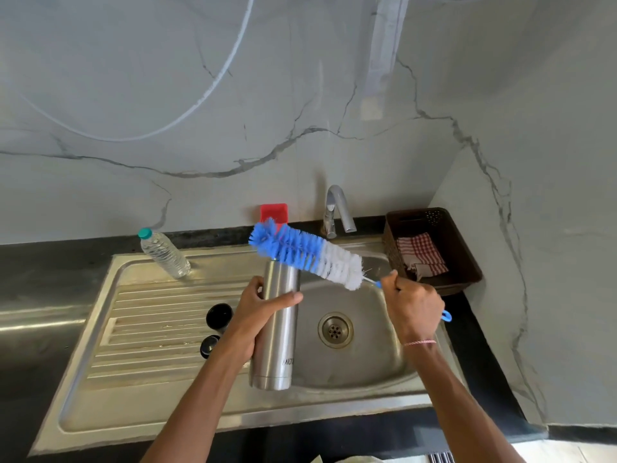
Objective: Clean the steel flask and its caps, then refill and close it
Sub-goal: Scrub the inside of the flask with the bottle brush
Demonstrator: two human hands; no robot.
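- Steel flask (278, 329): held just left of the drain (335, 330), over the left edge of the basin. Its long axis runs near-upright in the view, with the base toward the person and the open mouth toward the wall.
- Left hand (258, 312): wrapped round the flask's upper body, thumb across the front, fingers curled behind. The grip looks firm.
- Right hand (412, 309): right of the drain and slightly beyond it, fisted on the thin handle of the bottle brush (307, 253). The handle's loop end sticks out behind the palm.
- Key relation: the brush axis slants from the right hand up and leftward, crossing the flask mouth at a wide angle. Blue tip bristles lie over and past the rim, and I cannot tell whether they touch it.
- Judgement: the brush is not yet inside. To enter, the tip must draw back and the shaft must swing in line with the flask axis. The right hand does the moving while the left steadies.
- Two dark caps (219, 315): on the drainboard, left of the drain, beyond the flask.
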